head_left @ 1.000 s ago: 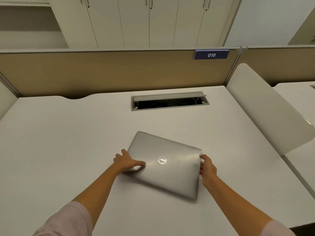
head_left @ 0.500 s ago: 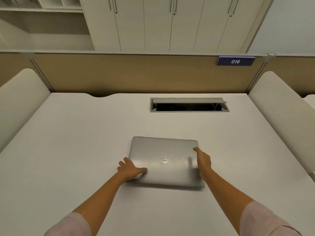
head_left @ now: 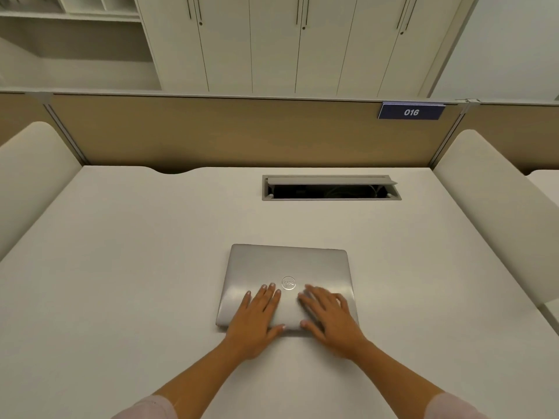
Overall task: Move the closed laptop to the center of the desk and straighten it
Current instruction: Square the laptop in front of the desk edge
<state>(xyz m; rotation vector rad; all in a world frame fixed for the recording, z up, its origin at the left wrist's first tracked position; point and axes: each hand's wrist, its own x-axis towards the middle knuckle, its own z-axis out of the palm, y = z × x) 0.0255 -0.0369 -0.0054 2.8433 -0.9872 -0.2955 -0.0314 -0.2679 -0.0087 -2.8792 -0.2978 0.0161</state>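
- The left hand (head_left: pixel 257 320) lies flat and palm-down on the near-left part of the closed silver laptop with rounded corners (head_left: pixel 287 267), fingers stretched out and slightly spread, thumb reaching along the front edge; it presses on the lid and grips nothing.
- The right hand (head_left: pixel 328 317) rests the same way on the near-right part of the lid, fingers splayed and a little blurred, thumb near the front edge, nothing clasped in it.
- A round embossed logo (head_left: pixel 288 282) sits in the middle of the lid between the two sets of fingertips; its letters read as "DELL", seen upside down from this side.
- The laptop lies flat on the smooth, matte off-white desk (head_left: pixel 136 267), about midway between the side edges and toward the near half, its edges roughly parallel to the back edge of the desk.
- A rectangular grey metal cable hatch (head_left: pixel 331 188) is set into the desk beyond the laptop, its flap raised over a dark opening.
- A dark blue rectangular tag with white digits "016" (head_left: pixel 411 112) hangs from the top rail of the tan partition panel (head_left: pixel 227 131).
- Rounded cream side dividers (head_left: pixel 33 167) flank the desk, and pale cabinet doors with slim vertical handles (head_left: pixel 272 40) stand behind the partition.
- Pale pink sleeve cuffs (head_left: pixel 148 408) show at the bottom edge.
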